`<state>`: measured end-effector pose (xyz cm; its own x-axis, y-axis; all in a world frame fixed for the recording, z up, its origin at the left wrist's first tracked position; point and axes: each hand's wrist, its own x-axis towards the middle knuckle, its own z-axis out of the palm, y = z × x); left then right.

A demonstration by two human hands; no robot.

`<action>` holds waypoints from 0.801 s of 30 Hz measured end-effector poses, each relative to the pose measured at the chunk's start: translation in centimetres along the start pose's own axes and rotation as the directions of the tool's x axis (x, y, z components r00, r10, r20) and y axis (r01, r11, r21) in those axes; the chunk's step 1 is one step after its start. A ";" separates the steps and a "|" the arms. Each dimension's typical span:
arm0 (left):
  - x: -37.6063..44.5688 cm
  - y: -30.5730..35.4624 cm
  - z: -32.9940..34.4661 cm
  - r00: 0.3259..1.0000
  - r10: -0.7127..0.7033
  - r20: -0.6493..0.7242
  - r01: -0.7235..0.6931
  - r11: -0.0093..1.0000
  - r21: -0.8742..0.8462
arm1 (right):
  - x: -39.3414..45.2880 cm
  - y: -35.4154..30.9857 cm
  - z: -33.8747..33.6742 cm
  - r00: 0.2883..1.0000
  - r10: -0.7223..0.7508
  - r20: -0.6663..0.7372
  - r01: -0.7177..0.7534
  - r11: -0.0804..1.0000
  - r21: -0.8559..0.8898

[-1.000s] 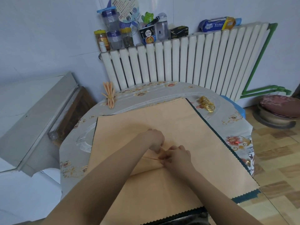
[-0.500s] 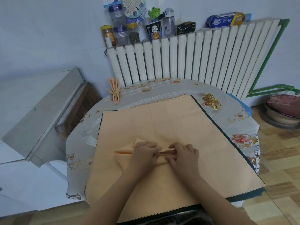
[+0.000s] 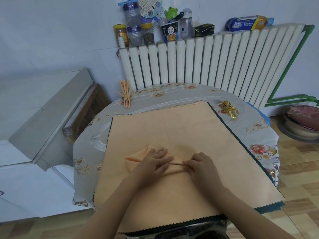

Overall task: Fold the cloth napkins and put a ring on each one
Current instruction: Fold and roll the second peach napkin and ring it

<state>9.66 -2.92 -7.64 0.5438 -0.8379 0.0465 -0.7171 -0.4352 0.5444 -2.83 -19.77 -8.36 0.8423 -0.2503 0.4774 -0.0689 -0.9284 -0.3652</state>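
A peach napkin, pleated into a narrow strip (image 3: 138,156), lies on a stack of flat peach napkins (image 3: 172,128) with dark zigzag edges. My left hand (image 3: 155,163) presses flat on the strip's middle with straight fingers. My right hand (image 3: 198,165) pinches the folded edge at the strip's right end. The strip's left end fans out past my left hand. A pile of gold rings (image 3: 230,109) lies at the far right of the table. A finished folded napkin with a ring (image 3: 126,95) lies at the far left.
The round table (image 3: 86,152) has a flowered grey cover. Behind it stands a white radiator (image 3: 207,62) with jars and bottles on top. A grey cabinet (image 3: 43,118) is on the left, a cushioned stool (image 3: 302,121) on the right.
My hands have spread apart along the pleated strip: the left now lies flat on its middle, the right has slid to its right end. The camera has tilted down.
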 end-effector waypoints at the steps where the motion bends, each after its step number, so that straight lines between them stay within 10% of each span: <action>1: -0.1 -0.1 -0.1 1.000 -0.002 -0.016 0.001 0.999 -0.043 | 0.1 0.2 0.0 1.000 0.005 0.017 -0.005 1.000 0.030; 10: 0.1 0.0 -1.0 0.961 -0.229 -0.154 0.177 0.940 -0.290 | 0.5 0.5 -0.2 0.985 -0.047 0.166 0.042 0.998 0.037; 19: 5.0 3.2 -3.7 0.937 -0.296 0.188 0.215 0.909 0.358 | 5.0 -0.9 -2.2 0.872 -0.007 0.489 0.071 0.991 -0.112; 24: 6.1 3.8 -4.1 0.901 -0.348 0.259 0.219 0.880 0.420 | 7.2 -2.0 -1.4 0.747 0.075 0.661 0.051 0.984 -0.169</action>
<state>12.11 -8.34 -1.85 0.6265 -0.6888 -0.3648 -0.6955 -0.7053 0.1373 2.67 -20.12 -3.09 0.9771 -0.0747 -0.1990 -0.1150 -0.9731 -0.1996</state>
